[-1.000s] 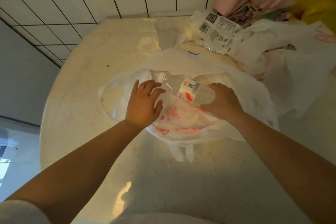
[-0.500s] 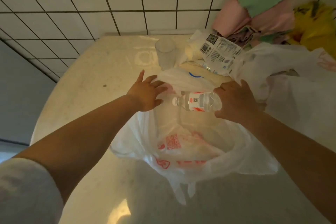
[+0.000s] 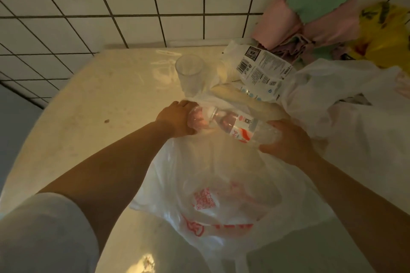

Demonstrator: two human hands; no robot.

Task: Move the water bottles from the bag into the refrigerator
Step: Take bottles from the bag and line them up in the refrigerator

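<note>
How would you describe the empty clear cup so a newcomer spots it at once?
Start at the pale round table against the tiled wall. Near its far edge, just beyond the left hand, stands the clear cup, upright beside a white printed packet. It is the only see-through upright vessel; the water bottle lies sideways in hand.

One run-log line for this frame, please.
stage: bottle out of bag | right hand: grips water bottle base | left hand: holds its cap end | bag: open on table
</note>
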